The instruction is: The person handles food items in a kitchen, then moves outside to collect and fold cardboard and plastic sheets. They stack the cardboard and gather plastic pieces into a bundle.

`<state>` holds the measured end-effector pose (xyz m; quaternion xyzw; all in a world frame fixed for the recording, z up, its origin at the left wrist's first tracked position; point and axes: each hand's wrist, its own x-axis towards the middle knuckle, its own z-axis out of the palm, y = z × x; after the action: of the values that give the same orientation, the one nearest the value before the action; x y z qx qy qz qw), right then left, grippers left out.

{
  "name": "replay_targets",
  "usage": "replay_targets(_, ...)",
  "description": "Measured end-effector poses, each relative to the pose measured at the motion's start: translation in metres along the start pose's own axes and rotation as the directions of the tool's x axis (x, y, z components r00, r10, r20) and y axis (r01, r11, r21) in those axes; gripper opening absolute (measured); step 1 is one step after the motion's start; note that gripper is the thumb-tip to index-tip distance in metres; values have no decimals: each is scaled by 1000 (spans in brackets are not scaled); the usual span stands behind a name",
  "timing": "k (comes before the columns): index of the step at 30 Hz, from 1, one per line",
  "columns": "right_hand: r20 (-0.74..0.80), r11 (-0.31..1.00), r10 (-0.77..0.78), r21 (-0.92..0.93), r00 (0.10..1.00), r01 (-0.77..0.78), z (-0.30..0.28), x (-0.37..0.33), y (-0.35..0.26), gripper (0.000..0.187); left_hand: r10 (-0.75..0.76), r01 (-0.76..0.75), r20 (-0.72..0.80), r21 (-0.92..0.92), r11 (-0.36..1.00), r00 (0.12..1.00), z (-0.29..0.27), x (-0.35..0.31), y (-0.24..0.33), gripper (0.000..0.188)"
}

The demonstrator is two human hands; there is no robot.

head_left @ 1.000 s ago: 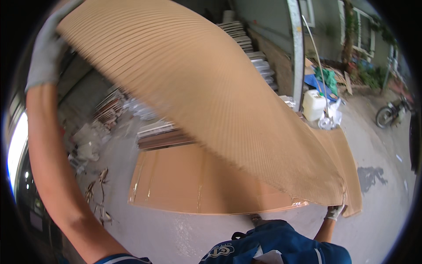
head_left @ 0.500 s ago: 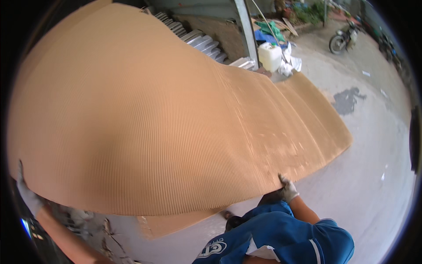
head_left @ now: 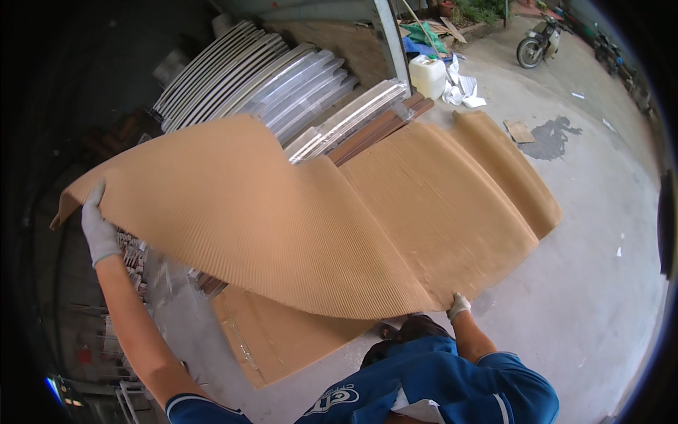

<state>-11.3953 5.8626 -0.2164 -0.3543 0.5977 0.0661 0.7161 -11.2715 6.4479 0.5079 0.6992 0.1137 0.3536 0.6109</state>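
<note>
We are holding a ribbed cardboard sheet [head_left: 282, 219] by its near edge, left grip [head_left: 99, 227] and right grip [head_left: 459, 305] closed on it, and should be pulling evenly.

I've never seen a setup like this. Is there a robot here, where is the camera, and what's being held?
There is no machine here: these are a person's own two hands, in light-coloured gloves. The camera sits on the person's head and looks down, so left in the picture is the person's left. Its very wide lens bends straight edges and darkens the corners.

The left hand and right hand both hold the near edge of a large ribbed cardboard sheet. The left side is held up and curves. Below it, partly covered, a flat cardboard piece lies on the grey floor. Beyond are stacked pale panels, brown strips, a white jug and a parked motorbike.
</note>
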Motion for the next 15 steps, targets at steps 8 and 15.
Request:
replay_targets(8, -94, 992, -3, -129, 996, -9, -13, 9, 27, 20, 437, -670, 508, 568, 479, 743, 171, 42, -10, 29)
replay_targets(15, 275, 164, -319, -927, 907, 339, -40, -3, 32, 25, 596, -769, 488, 445, 459, 638, 197, 30, 96, 35)
